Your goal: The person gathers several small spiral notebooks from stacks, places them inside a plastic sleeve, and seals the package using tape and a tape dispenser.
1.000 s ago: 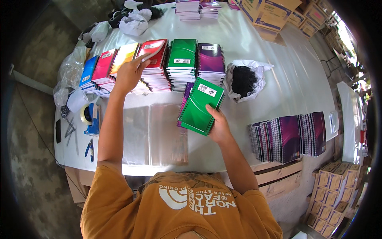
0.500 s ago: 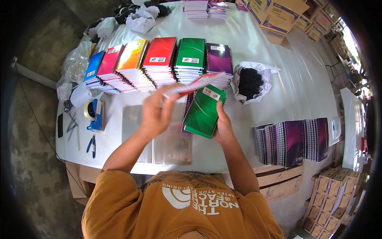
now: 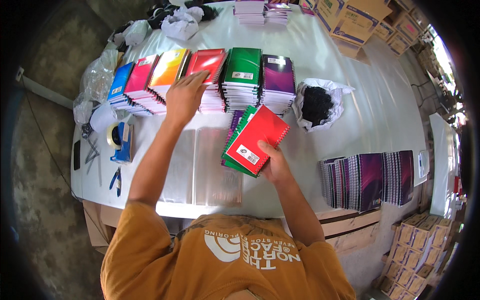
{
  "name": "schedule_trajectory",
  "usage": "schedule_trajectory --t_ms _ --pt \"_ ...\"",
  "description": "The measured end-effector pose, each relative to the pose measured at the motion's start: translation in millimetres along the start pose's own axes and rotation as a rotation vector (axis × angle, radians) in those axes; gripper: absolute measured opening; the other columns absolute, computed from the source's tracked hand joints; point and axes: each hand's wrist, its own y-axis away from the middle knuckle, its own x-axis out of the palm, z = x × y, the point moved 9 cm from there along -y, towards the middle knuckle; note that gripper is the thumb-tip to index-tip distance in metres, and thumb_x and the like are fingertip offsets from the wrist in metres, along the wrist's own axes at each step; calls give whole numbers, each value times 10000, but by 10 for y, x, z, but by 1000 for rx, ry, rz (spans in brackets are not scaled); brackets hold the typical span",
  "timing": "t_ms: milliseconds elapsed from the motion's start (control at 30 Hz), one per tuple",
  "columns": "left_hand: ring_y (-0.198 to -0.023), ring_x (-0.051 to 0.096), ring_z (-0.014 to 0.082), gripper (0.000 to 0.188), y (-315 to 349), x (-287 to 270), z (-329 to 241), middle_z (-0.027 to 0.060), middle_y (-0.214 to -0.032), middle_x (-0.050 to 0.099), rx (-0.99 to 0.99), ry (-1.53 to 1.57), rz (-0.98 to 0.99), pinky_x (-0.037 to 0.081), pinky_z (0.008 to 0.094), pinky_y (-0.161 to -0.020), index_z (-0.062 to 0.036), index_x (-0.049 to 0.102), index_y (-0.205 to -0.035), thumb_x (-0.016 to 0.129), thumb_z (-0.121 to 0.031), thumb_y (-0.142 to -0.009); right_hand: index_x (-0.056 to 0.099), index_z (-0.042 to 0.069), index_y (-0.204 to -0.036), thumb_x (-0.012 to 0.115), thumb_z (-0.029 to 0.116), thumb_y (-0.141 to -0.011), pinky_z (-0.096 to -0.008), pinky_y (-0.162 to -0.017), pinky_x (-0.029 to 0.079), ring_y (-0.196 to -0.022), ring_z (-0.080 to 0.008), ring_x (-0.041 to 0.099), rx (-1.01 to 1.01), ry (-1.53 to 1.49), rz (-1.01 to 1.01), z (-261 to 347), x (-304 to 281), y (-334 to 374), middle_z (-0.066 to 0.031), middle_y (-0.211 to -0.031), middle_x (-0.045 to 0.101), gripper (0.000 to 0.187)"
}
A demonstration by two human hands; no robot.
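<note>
Above the pale, glossy counter [image 3: 375, 115], the right hand [image 3: 276, 164] grips fanned red, green and purple spiral-bound notebooks [image 3: 257, 132]. The left hand [image 3: 185, 99] is at the stack of red-covered notebooks [image 3: 206, 61]; I can't tell its grip. Brown cardboard cartons [image 3: 413, 250] are piled right, a mottled grey wall [image 3: 42, 145] left.

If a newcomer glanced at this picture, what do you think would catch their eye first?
Probably the bright red notebook in the right hand, fanned over a green notebook and a purple notebook. Next might come the row of colorful notebook stacks farther back, blue at left through purple at right, with the left hand at the red stack.
</note>
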Motion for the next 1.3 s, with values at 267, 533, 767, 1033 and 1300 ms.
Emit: schedule_trajectory --t_ms 267,533,767,1033,1300 --pt "-844 672 268 302 732 -438 -561 147 -969 675 37 192 -385 520 310 -739 1 624 -1071 672 11 -773 432 23 -1263 574 237 -906 -374 -922 474 -1075 -218 573 -175 -57 -5 59 -29 -97 -109 -1191 560 440" --pt "-835 639 189 189 57 -168 -141 57 -951 678 189 -210 -125 476 301 -724 -68 654 -1007 637 -101 -822 426 32 -1269 563 229 -911 -369 -907 481 -1069 -215 576 -115 -23 -13 82 76 -117 -100 -1192 560 431" --pt "-745 513 102 266 916 149 -492 49 -871 616 -692 969 -68 432 261 -671 14 624 -941 670 -237 -864 438 42 -1254 615 191 -877 -358 -909 463 -1049 -196 573 -297 -131 -4 217 185 -74 -78 -1157 570 442" --pt "-1147 505 334 509 256 -221 819 214 -1215 548 -19 -375 4 314 445 -1029 -32 446 -1297 618 -152 -834 466 23 -1221 615 208 -845 -364 -911 451 -1037 -215 573 -80 122 17 224 52 -83 -94 -1109 585 444" --pt "-960 616 284 310 730 -527 111 128 -1007 665 -185 1025 -2 394 397 -952 -74 639 -1086 625 -12 -783 445 16 -1271 668 277 -804 -360 -946 420 -1112 -213 534 346 -233 57 -231 132 13 -101 -1209 548 580"
